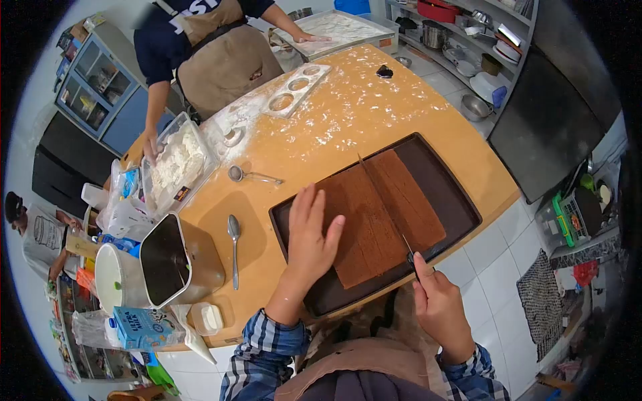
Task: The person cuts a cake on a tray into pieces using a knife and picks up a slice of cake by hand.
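Well off to the left of your left hand [309, 234] are a white bucket [137, 279] and, just in front of it, a blue milk carton [148, 327]. A clear tub [202, 178] of flour [177, 164] lies beyond them, farther from you than your left fingers, with a co-worker's hand [152, 150] at its far side. Nearer to your left fingers comes a rectangular metal container [206, 257], and then a metal spoon [234, 248] lying between that container and your left wrist. A small round strainer [236, 174] lies beyond your left fingertips and to their left.

Your left fingers are outstretched, thumb spread away from them, with nothing in their grasp; they reach over the left edge of the dark baking tray [438, 180]. Whether they touch the brown sheet cake [354, 234] you cannot tell from this angle. The cake lies flat in that tray, just right of your left thumb and beyond your right fingers. Across the cake, between your two hands, runs the long blade of a knife [386, 200], pointing away from you, with a narrower strip of cake on its right. Your right hand [445, 304] is curled closed around the black handle, low by the tray's near edge.
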The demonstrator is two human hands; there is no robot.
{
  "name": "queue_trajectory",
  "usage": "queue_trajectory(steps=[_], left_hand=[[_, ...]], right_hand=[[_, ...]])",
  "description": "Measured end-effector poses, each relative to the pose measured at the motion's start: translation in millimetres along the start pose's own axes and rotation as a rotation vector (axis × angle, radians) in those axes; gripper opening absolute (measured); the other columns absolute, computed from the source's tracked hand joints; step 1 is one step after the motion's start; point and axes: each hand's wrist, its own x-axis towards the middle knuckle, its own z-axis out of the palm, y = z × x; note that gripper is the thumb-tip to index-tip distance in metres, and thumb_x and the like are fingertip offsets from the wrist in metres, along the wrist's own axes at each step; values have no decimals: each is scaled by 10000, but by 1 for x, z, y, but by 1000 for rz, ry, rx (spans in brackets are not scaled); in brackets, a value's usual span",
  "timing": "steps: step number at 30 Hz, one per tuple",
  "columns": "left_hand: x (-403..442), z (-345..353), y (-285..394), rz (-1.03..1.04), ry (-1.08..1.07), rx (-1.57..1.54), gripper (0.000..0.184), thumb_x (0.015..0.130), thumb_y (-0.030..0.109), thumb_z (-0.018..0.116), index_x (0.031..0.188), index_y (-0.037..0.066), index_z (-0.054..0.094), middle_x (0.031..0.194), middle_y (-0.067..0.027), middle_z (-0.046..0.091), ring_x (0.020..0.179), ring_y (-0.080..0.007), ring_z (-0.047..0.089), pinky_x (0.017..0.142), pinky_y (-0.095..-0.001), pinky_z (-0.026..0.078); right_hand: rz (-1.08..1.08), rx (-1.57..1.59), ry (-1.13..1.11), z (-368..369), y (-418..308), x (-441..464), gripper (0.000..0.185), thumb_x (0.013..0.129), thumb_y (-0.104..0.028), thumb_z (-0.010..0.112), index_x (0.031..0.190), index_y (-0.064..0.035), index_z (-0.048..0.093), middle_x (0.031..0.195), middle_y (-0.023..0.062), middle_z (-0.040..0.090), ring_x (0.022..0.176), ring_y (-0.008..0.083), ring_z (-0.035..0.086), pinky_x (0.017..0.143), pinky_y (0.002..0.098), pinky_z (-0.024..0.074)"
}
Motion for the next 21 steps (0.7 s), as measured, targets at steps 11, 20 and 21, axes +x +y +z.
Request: queue_trajectory(steps=[11, 20, 21], left_hand=[[12, 7, 25, 79, -337, 104, 626, 911, 417, 546, 1364, 0, 431, 1476, -166, 344, 1406, -328, 239, 1099, -611, 140], [10, 9, 22, 81, -343, 97, 589, 913, 410, 546, 1349, 23, 460, 1456, -140, 388, 1401, -312, 259, 1090, -626, 138], [9, 9, 22, 84, -340, 98, 582, 913, 407, 546, 1345, 26, 466, 1454, -138, 392, 1400, -312, 263, 1088, -628, 142]], right_hand=[[-64, -24, 78, 6, 3, 0, 490, 822, 5, 590, 1304, -14, 502, 784, 213, 568, 670, 382, 578, 568, 436, 482], [-45, -32, 94, 9, 3, -1, 530, 807, 27, 610, 1321, -39, 499, 695, 192, 539, 593, 354, 559, 542, 420, 455], [-36, -39, 83, 9, 3, -1, 531, 806, 27, 610, 1321, -39, 498, 694, 191, 538, 594, 354, 558, 542, 420, 454]])
